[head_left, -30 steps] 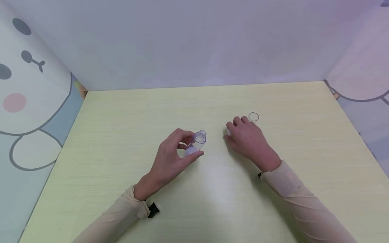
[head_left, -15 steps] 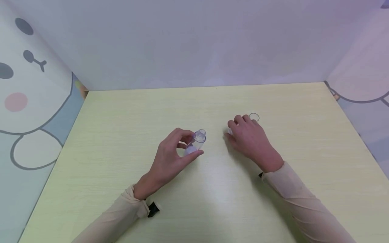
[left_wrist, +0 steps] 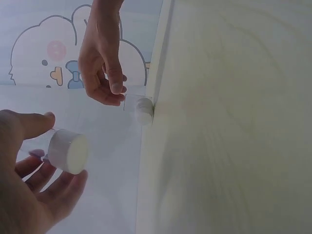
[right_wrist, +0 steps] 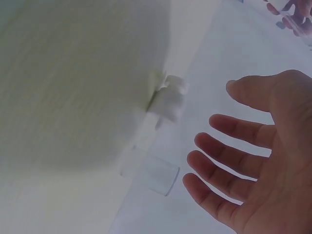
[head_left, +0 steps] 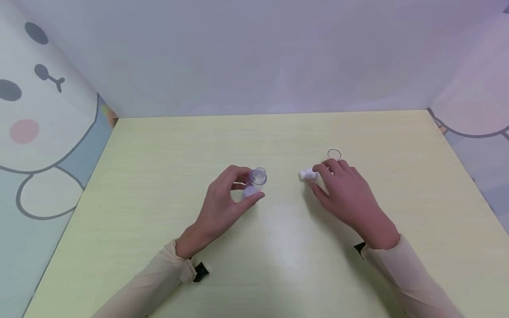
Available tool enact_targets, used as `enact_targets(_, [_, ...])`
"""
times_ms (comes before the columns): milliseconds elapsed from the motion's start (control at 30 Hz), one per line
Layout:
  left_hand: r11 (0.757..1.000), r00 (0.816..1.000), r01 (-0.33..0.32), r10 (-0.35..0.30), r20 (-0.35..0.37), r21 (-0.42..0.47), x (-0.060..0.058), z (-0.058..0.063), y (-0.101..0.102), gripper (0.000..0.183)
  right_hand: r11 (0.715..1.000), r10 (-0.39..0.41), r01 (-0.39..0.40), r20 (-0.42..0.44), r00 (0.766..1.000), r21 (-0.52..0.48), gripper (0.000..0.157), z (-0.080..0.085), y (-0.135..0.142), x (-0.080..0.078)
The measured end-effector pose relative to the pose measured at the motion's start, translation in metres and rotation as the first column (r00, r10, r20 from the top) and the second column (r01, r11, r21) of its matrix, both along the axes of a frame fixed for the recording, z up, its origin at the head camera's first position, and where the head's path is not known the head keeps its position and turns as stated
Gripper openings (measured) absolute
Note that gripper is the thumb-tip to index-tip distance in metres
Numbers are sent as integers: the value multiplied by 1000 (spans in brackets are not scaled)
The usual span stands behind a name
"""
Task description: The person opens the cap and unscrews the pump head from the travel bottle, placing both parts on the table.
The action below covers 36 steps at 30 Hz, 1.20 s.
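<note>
My left hand (head_left: 218,207) holds a small clear bottle (head_left: 256,185) above the table, thumb on one side and fingers on the other. Its neck is uncovered and points up; the white round base (left_wrist: 70,152) shows in the left wrist view. A small white cap-like piece (head_left: 308,175) lies on the table to the right. Next to it, my right hand (head_left: 351,194) has its fingers spread and holds nothing; the right wrist view shows a gap between fingertips and piece. Just beyond stands a clear cylindrical cover (right_wrist: 151,171), seen mostly as a thin dark rim in the head view.
The pale wooden table (head_left: 179,154) reaches back to a plain light wall (head_left: 254,57). Cartoon-printed panels (head_left: 47,132) border it on the left and right. Black wrist straps show at both sleeves.
My right hand has let go of the white piece and drawn back to the right, leaving it on the table. The bottle in my left hand has tilted slightly.
</note>
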<state>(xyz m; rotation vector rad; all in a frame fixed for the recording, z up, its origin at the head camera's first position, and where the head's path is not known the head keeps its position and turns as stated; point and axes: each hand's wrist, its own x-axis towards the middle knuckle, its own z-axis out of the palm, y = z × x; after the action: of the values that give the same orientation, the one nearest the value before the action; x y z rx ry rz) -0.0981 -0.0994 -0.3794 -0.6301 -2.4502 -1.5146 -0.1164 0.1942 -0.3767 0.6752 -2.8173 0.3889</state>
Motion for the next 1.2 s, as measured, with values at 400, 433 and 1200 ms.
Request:
enact_targets(400, [997, 980, 36, -48, 191, 68, -23, -1, 24, 42, 1000, -10, 9, 26, 1000, 22, 40, -6, 10, 39])
enact_targets(433, [997, 978, 39, -51, 200, 63, -26, -2, 26, 42, 1000, -11, 10, 31, 999, 25, 41, -6, 11, 42])
enact_targets(1200, [999, 917, 22, -33, 396, 32, -61, -32, 37, 43, 998, -17, 12, 85, 996, 58, 44, -12, 9, 63])
